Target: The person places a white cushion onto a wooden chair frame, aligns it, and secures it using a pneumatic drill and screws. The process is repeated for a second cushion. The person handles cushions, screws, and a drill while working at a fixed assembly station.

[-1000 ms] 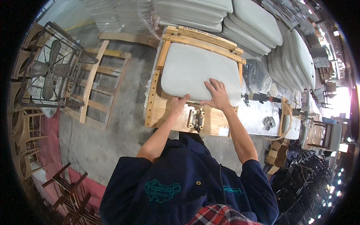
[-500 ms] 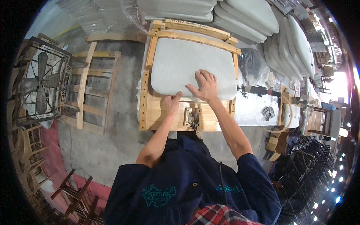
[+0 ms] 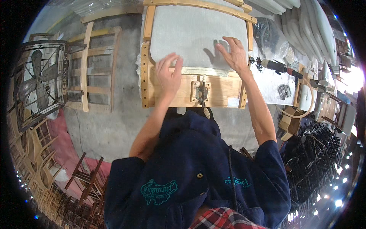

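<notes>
- In the head view, a pale grey cushion [image 3: 190,34] lies flat in a wooden frame [image 3: 179,97], its near edge just beyond the left hand [image 3: 169,74] and its right part beneath the right hand [image 3: 233,55].
- A metal toggle clamp [image 3: 201,93] sits midway along the frame's near board, between the two forearms.
- A white-covered worktop [image 3: 263,91] extends to the right, bearing a power tool [image 3: 280,67]; more pale cushions [image 3: 305,34] are stacked beyond.
- On the concrete floor [image 3: 110,129] at left stand a wooden pallet [image 3: 87,68] and a caged fan [image 3: 40,78], with wooden chair frames [image 3: 38,150] nearer the viewer.
- Both forearms reach forward, spread apart. The right hand hovers with curved, parted fingers, grasping nothing, its shadow falling on the cushion.
- The left hand is raised, unclenched and released, thumb apart from the fingers; whether its fingertips brush the cushion cannot be told.
</notes>
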`<state>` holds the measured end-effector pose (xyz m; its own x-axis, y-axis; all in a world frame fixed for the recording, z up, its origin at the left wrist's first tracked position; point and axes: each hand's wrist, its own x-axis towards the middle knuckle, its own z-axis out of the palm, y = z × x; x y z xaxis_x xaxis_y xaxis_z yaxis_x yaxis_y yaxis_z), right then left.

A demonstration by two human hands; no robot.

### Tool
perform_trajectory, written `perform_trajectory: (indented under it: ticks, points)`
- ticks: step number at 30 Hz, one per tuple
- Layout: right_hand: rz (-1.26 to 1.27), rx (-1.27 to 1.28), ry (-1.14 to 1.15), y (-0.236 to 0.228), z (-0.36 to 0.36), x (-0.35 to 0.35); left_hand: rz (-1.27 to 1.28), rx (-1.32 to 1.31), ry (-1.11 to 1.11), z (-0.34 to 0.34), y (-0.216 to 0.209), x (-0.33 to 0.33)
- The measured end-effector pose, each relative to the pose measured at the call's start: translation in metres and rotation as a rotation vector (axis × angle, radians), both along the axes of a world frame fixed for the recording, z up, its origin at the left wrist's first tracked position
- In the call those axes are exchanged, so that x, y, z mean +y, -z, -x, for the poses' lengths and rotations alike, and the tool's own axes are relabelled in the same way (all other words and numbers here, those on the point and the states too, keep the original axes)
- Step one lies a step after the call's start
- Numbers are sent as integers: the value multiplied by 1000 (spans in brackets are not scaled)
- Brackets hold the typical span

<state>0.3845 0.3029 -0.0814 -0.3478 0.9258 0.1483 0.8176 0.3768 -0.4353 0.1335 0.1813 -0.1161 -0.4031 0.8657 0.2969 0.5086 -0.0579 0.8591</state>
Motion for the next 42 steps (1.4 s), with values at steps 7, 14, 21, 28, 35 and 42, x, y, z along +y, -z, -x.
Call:
perform_trajectory:
  ticks: [7, 14, 21, 28, 35, 42]
  points:
    - [-138, -33, 63, 10, -14, 5, -158, 466, 276, 19, 3, 92]
    - [-225, -106, 60, 88, -16, 25, 79, 710, 395, 13, 55, 121]
    - [-160, -103, 100, 94, -16, 12, 246, 722, 398, 8, 54, 110]
    - [-199, -102, 287, 93, 24, 27, 292, 784, 419, 6, 56, 108]
    - [-247, 3, 278, 93, 14, 31, 311, 817, 580, -53, 42, 83]
    - [-275, 120, 257, 100, 12, -19, 130, 793, 500, -64, 52, 78]
